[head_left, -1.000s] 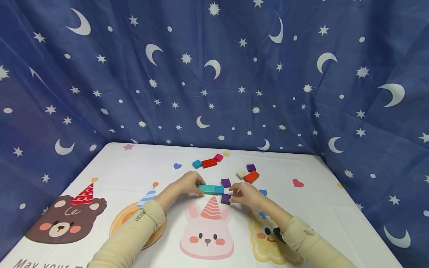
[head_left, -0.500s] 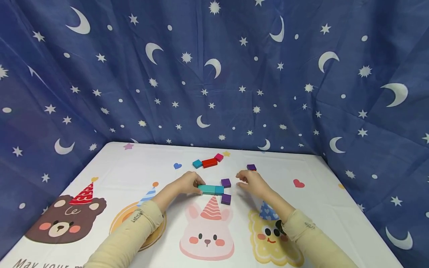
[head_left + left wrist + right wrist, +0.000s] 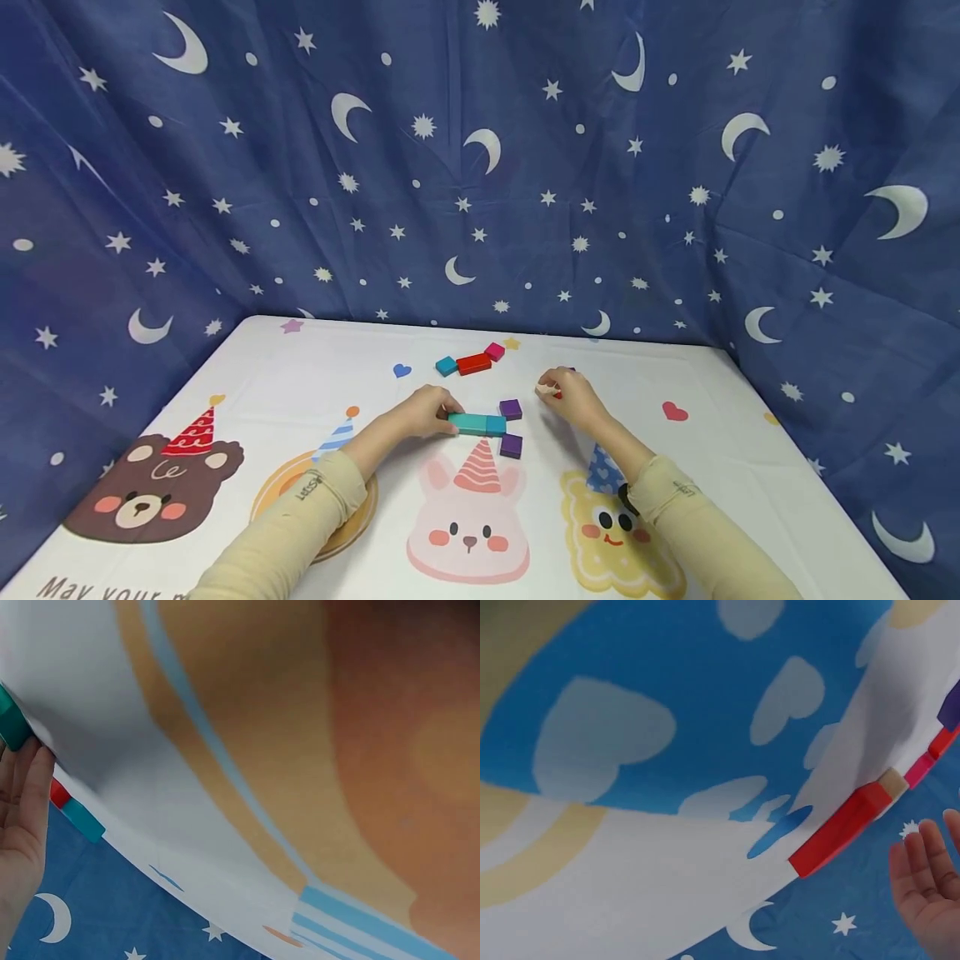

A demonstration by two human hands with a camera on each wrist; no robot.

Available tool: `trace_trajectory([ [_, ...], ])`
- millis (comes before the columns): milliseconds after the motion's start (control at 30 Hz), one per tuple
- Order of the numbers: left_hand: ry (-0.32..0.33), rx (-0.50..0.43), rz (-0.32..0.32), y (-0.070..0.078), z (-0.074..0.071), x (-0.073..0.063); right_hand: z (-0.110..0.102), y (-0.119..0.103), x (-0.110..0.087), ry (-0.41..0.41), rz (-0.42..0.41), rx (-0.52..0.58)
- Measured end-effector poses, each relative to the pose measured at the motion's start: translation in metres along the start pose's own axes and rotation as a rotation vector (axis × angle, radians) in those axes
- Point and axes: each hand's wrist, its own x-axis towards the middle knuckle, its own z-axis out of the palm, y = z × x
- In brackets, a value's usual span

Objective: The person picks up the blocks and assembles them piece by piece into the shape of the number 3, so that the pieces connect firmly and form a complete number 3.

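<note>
My left hand [image 3: 429, 412] holds the left end of a long teal block [image 3: 471, 424] between thumb and fingers. A short blue block [image 3: 496, 426] stands end to end with it. Two purple blocks lie near its right end, the farther purple block [image 3: 511, 409] and the nearer purple block [image 3: 512, 447]. My right hand [image 3: 573, 398] is over a small natural wood block [image 3: 547, 389], its fingertips close around it; contact is unclear. In the right wrist view its fingers look extended, and a red block [image 3: 840, 829] lies beside the wood block [image 3: 891, 784].
Farther back a small blue block [image 3: 446, 366], a red block [image 3: 474, 364] and a pink block [image 3: 494, 352] form a row. Another purple block shows barely behind my right hand. A printed white cloth [image 3: 352, 350] covers the table; a blue starry curtain [image 3: 480, 167] hangs behind.
My right hand has left the nearer purple block and moved away and to the right, to the wood block. My left hand stays at the teal block.
</note>
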Motion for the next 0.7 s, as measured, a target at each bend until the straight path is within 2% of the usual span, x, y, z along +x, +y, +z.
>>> trace_trajectory([
  [100, -0.005, 0.007, -0.002, 0.0, 0.0, 0.001, 0.002, 0.002, 0.003, -0.021, -0.012, -0.074],
  [267, -0.021, 0.004, 0.001, 0.0, -0.003, 0.002, 0.002, 0.006, 0.009, -0.118, 0.014, -0.211],
  [467, -0.036, -0.013, 0.006, 0.002, -0.007, 0.003, 0.003, 0.015, 0.017, -0.152, 0.052, -0.191],
  [700, -0.041, -0.006, 0.027, 0.0, -0.004, 0.004, 0.005, 0.015, 0.022, -0.148, 0.085, -0.176],
])
